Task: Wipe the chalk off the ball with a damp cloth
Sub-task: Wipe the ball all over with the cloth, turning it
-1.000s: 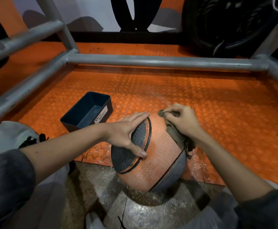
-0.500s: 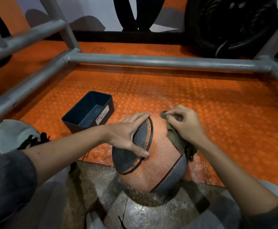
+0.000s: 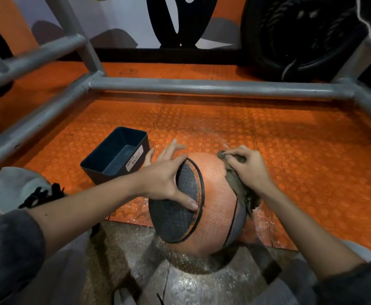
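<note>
One pebbled round ball (image 3: 215, 194), left fingers (image 3: 167, 153) splayed flat, right fingers (image 3: 235, 151) pinching crumpled, perhaps damp cloth (image 3: 239, 191)

Pebbled matt ball (image 3: 215, 208), limp cloth (image 3: 237, 186) (studded floor mat (image 3: 290, 150), metal tubes (image 3: 202, 86)).

Orange basketball (image 3: 215, 194) with dark grey panels, sitting on the floor (image 3: 202, 280). Crumpled grey-brown cloth (image 3: 239, 190), bunched against its upper right side.

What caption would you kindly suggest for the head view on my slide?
Left hand steadies the orange-and-grey ball while the right hand presses a cloth against its upper side.
</note>
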Tool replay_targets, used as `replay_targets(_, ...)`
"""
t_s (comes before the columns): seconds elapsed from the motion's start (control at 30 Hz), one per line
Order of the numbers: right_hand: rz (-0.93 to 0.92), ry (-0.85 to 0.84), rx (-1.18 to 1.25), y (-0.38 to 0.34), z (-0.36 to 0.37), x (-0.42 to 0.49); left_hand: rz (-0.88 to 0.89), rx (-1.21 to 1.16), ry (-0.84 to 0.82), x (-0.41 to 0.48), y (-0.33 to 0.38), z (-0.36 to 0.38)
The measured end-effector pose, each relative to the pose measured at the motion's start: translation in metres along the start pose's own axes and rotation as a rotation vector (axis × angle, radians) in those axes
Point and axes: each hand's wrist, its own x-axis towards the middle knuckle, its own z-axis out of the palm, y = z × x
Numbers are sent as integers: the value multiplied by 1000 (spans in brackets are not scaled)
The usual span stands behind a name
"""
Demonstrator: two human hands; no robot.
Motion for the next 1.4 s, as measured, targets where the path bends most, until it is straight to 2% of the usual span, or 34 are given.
replay_targets(0.1,-19,23,-32,-12,0,-5,19,3,43,3,9,7)
replay_targets(0.2,-246,59,-116,-33,5,-34,-6,8,65,6,14,10)
replay_targets(0.3,-437,-20,-200,-45,14,-60,-47,22,47,8,16,7)
replay_targets(0.4,-377,42,-178,-28,6,-39,-80,2,9,6,14,2)
replay_targets(0.47,-195,81,-124,-7,-1,-18,-91,-44,-21,5,10,-2)
replay_targets(0.53,-26,49,-65,6,-5,-4,-94,-68,-32,5,9,-4)
replay_targets(0.6,20,49,-73,7,-4,-5,-103,-71,-26,6,9,-6)
replay_targets(0.67,-17,96,-124,-2,-3,-15,-104,-61,-33,6,11,-6)
replay_targets(0.77,-220,157,-212,-23,4,-42,-98,-35,-51,5,15,-6)
replay_targets(0.9,-497,-1,-276,-46,18,-67,-105,30,-41,3,21,-6)
replay_targets(0.97,-453,7,-232,-40,14,-56,-107,24,-51,2,20,-8)
replay_targets(1.07,-183,94,-107,-24,5,-23,-113,7,-60,3,19,-12)
replay_targets(1.13,-104,103,-68,-23,5,-13,-114,5,-48,5,20,-12)
replay_targets(1.2,-131,112,-172,-30,11,-19,-118,16,-41,7,20,-12)
replay_targets(1.33,-385,66,-270,-48,21,-51,-112,34,-34,9,17,-11)
replay_targets(1.4,-432,49,-281,-45,17,-50,-98,30,-30,8,16,-10)
